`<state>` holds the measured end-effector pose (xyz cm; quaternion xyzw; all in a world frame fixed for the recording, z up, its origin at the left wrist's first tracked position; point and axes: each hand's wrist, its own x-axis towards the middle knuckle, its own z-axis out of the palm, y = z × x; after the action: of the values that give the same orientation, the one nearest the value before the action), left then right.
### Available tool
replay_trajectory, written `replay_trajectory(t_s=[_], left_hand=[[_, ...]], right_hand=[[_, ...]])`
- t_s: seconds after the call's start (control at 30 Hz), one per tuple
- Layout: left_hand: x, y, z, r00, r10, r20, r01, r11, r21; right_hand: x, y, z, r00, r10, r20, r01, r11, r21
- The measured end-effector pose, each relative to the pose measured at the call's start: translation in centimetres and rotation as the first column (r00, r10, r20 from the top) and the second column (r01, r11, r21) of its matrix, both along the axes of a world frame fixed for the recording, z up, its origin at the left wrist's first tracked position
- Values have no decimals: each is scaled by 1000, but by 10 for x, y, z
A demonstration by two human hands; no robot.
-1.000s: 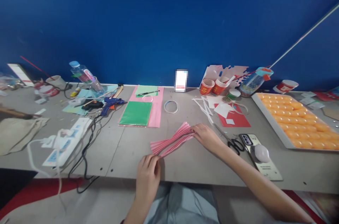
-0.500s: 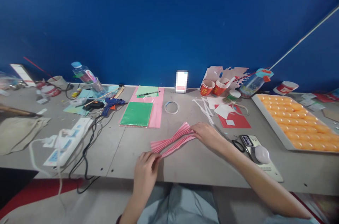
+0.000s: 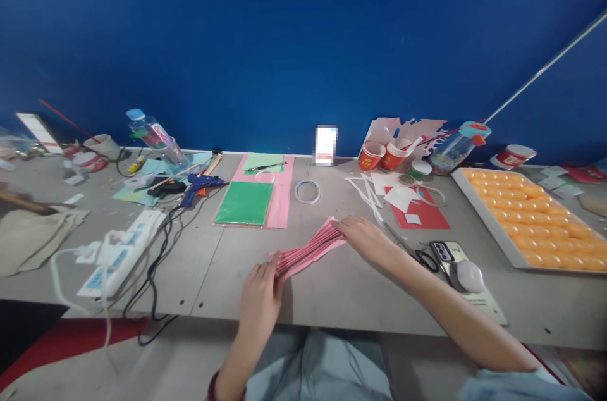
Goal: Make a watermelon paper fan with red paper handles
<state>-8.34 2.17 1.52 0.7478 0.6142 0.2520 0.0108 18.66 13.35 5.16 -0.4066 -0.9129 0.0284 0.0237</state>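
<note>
A pink pleated strip of paper [image 3: 307, 248] lies on the grey table [image 3: 360, 290] in front of me, folded like an accordion. My left hand [image 3: 260, 300] pinches its near left end, fingers closed on the folds. My right hand [image 3: 364, 238] presses and grips the far right end, squeezing the pleats together. Both hands rest on the tabletop.
Scissors [image 3: 417, 255] and a phone [image 3: 458, 271] lie right of my right hand. A tray of orange balls [image 3: 531, 214] fills the far right. Green and pink sheets [image 3: 251, 202], a tape ring [image 3: 306, 191], red cups [image 3: 379, 155], a glue gun [image 3: 199, 186] and a power strip [image 3: 121, 252] lie around.
The pleats have been pushed tighter together: the fanned ends have closed up. My left hand has slid up a little along the strip; my right hand stays on the far end.
</note>
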Motion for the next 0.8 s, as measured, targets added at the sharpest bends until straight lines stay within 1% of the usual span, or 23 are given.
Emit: replay_trajectory(t_s=[0.13, 0.23, 0.37, 0.5, 0.63, 0.73, 0.8], left_hand=[[-3, 8, 1, 998, -15, -63, 9, 995, -95], [-3, 14, 8, 995, -18, -98, 1, 985, -172], [-2, 19, 19, 996, -8, -86, -12, 972, -235], [-1, 19, 23, 998, -6, -68, -11, 970, -241], [1, 18, 23, 998, 19, -65, -33, 971, -237], [2, 19, 24, 996, 46, -77, -61, 975, -216], [1, 22, 24, 996, 29, -86, -45, 982, -184]], right_hand=[[-7, 1, 10, 998, 21, 64, -21, 1000, 7], [-14, 3, 18, 991, 33, 128, -34, 999, -1], [-23, 8, 19, 984, 41, 175, -46, 999, 22], [-29, 11, 19, 978, 38, 203, -45, 999, 30], [-32, 13, 24, 974, 39, 223, -44, 999, 18], [-34, 17, 26, 969, 38, 245, -43, 999, 16], [-35, 19, 25, 965, 35, 261, -41, 999, 19]])
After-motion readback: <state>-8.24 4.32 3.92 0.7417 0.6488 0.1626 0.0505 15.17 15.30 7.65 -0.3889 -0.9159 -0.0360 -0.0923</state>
